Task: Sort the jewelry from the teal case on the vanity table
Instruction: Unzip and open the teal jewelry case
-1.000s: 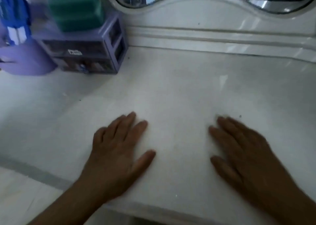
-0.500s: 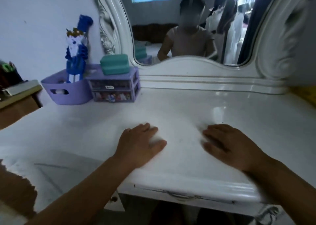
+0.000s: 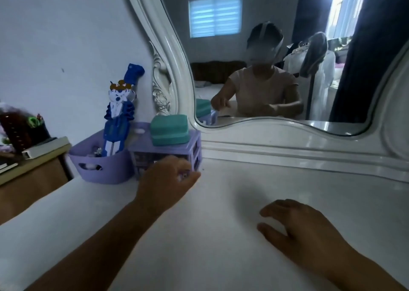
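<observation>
The teal case [image 3: 170,133] sits closed on top of a small purple drawer unit [image 3: 194,155] at the back left of the white vanity table [image 3: 221,235]. My left hand [image 3: 164,179] is stretched out just in front of the drawer unit, below the case, its fingers loosely curled and its thumb pointing right. It covers much of the drawer fronts, and nothing shows in its grip. My right hand [image 3: 301,231] rests on the table top at the right, fingers relaxed and slightly bent. No jewelry is visible.
A purple basket [image 3: 99,169] holding a blue-and-white figure [image 3: 118,118] stands left of the drawer unit. The big white-framed mirror [image 3: 276,47] rises behind the table. A wooden side table [image 3: 33,173] with books and clutter stands at far left.
My head has lifted, so the mirror and wall fill more of the view. My left hand has left the table top and reached forward-left to the drawer unit. My right hand has stayed on the table.
</observation>
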`<action>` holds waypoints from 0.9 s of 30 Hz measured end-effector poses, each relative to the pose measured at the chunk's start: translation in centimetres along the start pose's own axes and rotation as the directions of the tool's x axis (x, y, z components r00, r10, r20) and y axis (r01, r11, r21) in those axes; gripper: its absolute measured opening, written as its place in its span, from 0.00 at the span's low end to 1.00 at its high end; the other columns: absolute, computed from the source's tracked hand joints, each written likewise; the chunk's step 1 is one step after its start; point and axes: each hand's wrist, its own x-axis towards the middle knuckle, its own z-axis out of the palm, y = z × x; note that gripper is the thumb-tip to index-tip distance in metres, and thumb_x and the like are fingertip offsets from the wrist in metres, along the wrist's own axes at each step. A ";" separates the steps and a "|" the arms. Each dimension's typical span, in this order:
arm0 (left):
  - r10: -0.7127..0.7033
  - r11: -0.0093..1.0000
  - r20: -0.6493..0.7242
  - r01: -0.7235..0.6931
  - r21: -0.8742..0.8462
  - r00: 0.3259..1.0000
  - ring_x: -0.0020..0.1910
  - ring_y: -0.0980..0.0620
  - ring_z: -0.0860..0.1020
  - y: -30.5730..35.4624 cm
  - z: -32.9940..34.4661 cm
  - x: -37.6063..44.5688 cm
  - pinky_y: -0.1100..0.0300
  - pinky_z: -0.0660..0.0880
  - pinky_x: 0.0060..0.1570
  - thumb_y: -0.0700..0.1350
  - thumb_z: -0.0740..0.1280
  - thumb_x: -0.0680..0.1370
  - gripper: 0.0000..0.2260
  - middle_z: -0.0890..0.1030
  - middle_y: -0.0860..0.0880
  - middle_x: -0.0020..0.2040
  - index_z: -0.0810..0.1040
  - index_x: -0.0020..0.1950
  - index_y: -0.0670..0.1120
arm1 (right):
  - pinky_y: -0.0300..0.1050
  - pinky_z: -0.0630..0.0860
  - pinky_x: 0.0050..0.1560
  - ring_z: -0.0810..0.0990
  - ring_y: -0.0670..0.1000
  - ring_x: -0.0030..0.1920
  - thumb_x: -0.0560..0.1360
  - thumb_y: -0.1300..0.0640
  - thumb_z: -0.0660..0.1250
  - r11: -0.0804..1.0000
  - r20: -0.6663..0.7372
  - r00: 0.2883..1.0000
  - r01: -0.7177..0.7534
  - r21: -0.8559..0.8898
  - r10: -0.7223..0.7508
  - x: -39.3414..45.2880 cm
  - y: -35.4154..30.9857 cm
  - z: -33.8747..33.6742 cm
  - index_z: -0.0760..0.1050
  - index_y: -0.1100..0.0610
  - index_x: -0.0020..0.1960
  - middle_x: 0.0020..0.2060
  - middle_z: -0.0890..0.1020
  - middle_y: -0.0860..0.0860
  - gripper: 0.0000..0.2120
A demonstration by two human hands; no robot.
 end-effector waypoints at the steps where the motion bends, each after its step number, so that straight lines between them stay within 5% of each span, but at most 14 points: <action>1: 0.012 1.000 -0.068 -0.013 -0.017 0.998 0.41 0.53 0.79 -1.2 -0.6 1.6 0.58 0.77 0.46 0.53 0.69 0.72 0.13 0.83 0.47 0.46 0.81 0.49 0.46 | 0.40 0.75 0.44 0.81 0.45 0.46 0.66 0.33 0.46 1.000 0.000 1.000 0.001 0.002 -0.001 1.0 -0.1 0.0 0.78 0.46 0.53 0.48 0.83 0.42 0.30; 5: 0.025 0.991 -0.234 0.007 0.137 0.972 0.50 0.43 0.78 -5.2 -2.1 7.3 0.51 0.76 0.51 0.52 0.73 0.69 0.18 0.81 0.42 0.51 0.80 0.53 0.43 | 0.39 0.77 0.38 0.82 0.44 0.41 0.66 0.35 0.51 0.999 -0.028 1.000 -0.008 -0.041 0.007 5.3 -0.3 0.0 0.80 0.45 0.48 0.41 0.83 0.40 0.25; 8: -0.012 0.978 -0.149 0.042 0.204 0.989 0.57 0.43 0.73 -6.9 -2.5 10.3 0.46 0.72 0.58 0.63 0.68 0.66 0.31 0.75 0.43 0.60 0.74 0.61 0.45 | 0.39 0.76 0.50 0.79 0.43 0.51 0.71 0.37 0.55 0.999 -0.062 0.997 0.052 0.013 -0.051 8.6 -1.2 -0.1 0.77 0.44 0.55 0.51 0.81 0.39 0.20; 12: -0.235 0.953 -0.059 0.241 0.181 0.970 0.61 0.44 0.71 -6.8 -0.9 12.5 0.48 0.70 0.60 0.76 0.59 0.58 0.45 0.68 0.46 0.66 0.66 0.66 0.49 | 0.38 0.70 0.56 0.74 0.44 0.59 0.65 0.32 0.44 0.997 -0.010 0.999 0.033 0.068 -0.032 12.1 -2.5 0.8 0.73 0.44 0.60 0.57 0.77 0.41 0.33; 18: -0.350 0.915 -0.108 0.364 0.171 0.930 0.57 0.40 0.73 -5.2 0.3 13.7 0.50 0.71 0.52 0.69 0.65 0.63 0.38 0.66 0.43 0.63 0.64 0.64 0.48 | 0.40 0.70 0.56 0.75 0.46 0.57 0.74 0.42 0.59 0.993 -0.082 0.997 0.017 0.114 -0.008 14.7 -3.8 1.8 0.73 0.46 0.60 0.57 0.78 0.44 0.17; 23: -0.106 0.993 -0.135 0.112 0.035 0.985 0.53 0.50 0.72 -3.0 -0.4 11.2 0.58 0.70 0.47 0.66 0.69 0.62 0.33 0.66 0.50 0.58 0.67 0.60 0.51 | 0.33 0.64 0.59 0.70 0.44 0.62 0.72 0.44 0.65 0.968 -0.169 0.984 -0.009 0.251 0.053 14.3 -2.9 0.9 0.63 0.46 0.69 0.65 0.70 0.42 0.27; 27: 0.106 0.981 -0.098 -0.120 -0.150 0.990 0.52 0.59 0.70 1.0 -0.8 7.5 0.71 0.67 0.44 0.69 0.63 0.55 0.36 0.65 0.59 0.55 0.68 0.59 0.55 | 0.15 0.53 0.54 0.57 0.24 0.60 0.62 0.40 0.74 0.892 -0.160 0.986 0.028 0.451 0.050 12.3 -1.6 -0.7 0.47 0.36 0.67 0.59 0.55 0.25 0.45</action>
